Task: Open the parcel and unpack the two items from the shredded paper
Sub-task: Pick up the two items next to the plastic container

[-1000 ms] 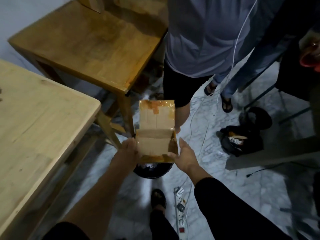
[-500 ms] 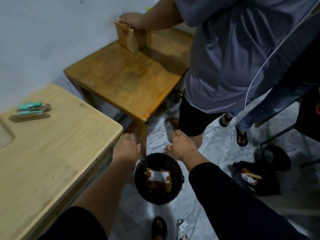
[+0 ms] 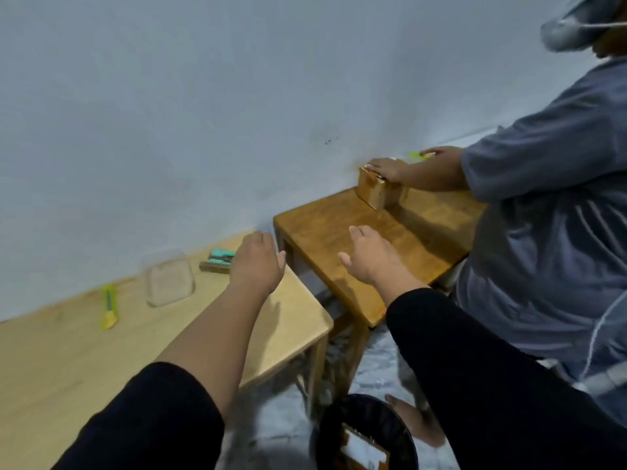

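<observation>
Parcel box of brown taped cardboard (image 3: 380,191) sits on the dark wooden stool (image 3: 373,245), under another person's hand (image 3: 386,169). Left hand (image 3: 256,266) and right hand (image 3: 369,257) hover empty, fingers loose; a hasty reach could collide with that hand.

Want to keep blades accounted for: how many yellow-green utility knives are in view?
2: one utility knife lies on the pale table; a second is partly hidden by the other person's hand. More may be hidden.

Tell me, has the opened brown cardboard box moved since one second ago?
Yes. It was held above the round black bin; now the cardboard box lies down inside it, and both hands are away.
</observation>
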A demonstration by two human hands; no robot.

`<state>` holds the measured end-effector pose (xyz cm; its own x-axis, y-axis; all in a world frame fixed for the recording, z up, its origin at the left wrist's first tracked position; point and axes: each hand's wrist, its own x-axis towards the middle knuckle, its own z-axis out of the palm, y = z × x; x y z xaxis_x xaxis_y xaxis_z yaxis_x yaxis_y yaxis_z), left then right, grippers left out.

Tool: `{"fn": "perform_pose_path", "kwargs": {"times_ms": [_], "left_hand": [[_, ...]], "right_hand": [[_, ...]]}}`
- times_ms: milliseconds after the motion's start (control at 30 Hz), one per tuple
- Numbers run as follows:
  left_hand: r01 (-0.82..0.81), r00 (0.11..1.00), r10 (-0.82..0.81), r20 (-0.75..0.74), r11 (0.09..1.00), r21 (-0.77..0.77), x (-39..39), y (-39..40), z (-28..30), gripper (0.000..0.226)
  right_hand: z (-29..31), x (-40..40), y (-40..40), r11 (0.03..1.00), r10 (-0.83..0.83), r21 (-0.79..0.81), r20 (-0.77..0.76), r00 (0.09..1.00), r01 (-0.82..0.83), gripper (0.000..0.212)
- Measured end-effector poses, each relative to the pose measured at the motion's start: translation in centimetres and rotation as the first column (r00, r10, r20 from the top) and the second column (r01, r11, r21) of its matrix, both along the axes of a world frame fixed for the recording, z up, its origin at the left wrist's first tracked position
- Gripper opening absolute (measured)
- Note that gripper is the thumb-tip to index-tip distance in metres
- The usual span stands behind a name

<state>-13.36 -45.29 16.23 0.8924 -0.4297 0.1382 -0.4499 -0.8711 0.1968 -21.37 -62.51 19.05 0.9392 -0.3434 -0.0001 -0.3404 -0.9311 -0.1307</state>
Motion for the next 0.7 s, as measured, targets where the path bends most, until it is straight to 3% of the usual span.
{"fn": "perform_pose_path", "kwargs": {"times_ms": [367, 700], "left_hand": [[-0.283, 0.959, 0.282, -0.012, 0.959, -0.02, 7.2, 13.5, -0.2, 0.043], [-0.415, 0.892, 0.404, -0.201, 0.91, -0.011, 13.9, 19.2, -7.7, 0.052]], "right_hand": [[-0.6, 11.2, 11.1, 0.969, 0.232, 0.1, -0.031, 0.972, -0.228, 0.063], [-8.5, 20.0, 15.0, 0.936, 0.298, 0.231, -0.112, 0.948, -0.267, 0.063]]}}
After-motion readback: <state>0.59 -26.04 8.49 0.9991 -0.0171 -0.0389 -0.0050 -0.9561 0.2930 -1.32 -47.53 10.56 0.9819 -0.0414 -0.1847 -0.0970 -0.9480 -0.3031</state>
